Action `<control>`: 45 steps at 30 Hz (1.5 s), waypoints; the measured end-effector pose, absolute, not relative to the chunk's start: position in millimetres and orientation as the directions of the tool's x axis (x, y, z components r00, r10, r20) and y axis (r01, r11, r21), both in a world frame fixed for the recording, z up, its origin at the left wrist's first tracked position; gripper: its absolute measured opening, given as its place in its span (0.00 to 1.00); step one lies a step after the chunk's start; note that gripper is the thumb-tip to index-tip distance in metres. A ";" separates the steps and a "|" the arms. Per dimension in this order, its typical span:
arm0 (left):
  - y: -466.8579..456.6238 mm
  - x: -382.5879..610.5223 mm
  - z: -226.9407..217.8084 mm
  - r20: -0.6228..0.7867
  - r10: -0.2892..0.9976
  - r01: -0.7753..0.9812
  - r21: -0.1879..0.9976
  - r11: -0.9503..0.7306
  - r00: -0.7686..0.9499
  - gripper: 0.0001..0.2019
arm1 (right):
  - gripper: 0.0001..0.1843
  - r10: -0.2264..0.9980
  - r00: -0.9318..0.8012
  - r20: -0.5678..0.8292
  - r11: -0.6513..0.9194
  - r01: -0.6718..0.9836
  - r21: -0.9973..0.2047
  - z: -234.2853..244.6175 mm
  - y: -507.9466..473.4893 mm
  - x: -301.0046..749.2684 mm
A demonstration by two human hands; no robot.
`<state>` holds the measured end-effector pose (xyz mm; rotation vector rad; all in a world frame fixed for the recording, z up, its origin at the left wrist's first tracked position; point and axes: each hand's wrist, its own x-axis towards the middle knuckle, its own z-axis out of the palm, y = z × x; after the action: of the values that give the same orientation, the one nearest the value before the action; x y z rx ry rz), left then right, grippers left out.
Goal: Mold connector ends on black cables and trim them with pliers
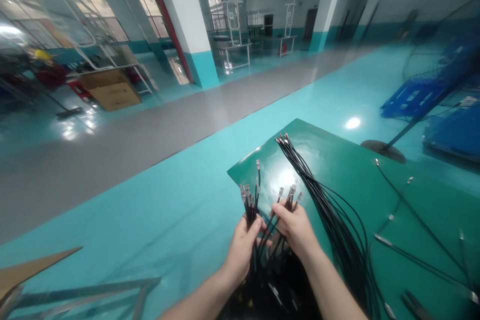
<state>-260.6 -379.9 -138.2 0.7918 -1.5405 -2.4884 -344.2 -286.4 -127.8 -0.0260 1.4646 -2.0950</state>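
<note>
My left hand (244, 241) is closed round several black cables (252, 210), whose metal end connectors point up above the thumb. In my right hand (296, 227) is a second group of black cables (289, 201), pinched between thumb and fingers, with silvery tips fanned out. The hands are side by side over the near edge of a green table mat (322, 150). Below them the cables run down into a dark area where details are hard to make out. Just right of my right hand, a long bundle of black cables (322, 199) lies on the mat.
Loose black cables (420, 210) with metal ends lie on the mat's right side, near a dark tool (415, 305). A fan stand (382, 149) and blue pallets (414, 97) are beyond. At lower left stands a metal frame (86, 292); a cardboard box (112, 91) sits far left.
</note>
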 end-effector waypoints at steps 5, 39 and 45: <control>-379.8 -259.0 -135.0 -0.373 -0.268 -0.203 0.842 -0.500 -0.888 0.16 | 0.19 -0.458 -0.834 -0.307 -0.257 0.455 -0.853 -131.6 -282.8 -345.9; -389.5 -253.3 -132.6 -0.351 -0.214 -0.229 0.865 -0.446 -0.911 0.15 | 0.16 -0.438 -0.856 -0.273 -0.233 0.402 -0.885 -136.0 -271.8 -342.0; -387.9 -252.5 -130.7 -0.324 -0.165 -0.236 0.885 -0.402 -0.932 0.14 | 0.16 -0.485 -0.830 -0.276 -0.239 0.429 -0.871 -133.4 -270.0 -342.2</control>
<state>-252.5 -387.9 -130.7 0.5848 -1.7413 -2.6023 -342.2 -270.0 -133.4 -0.0688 1.4512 -2.0979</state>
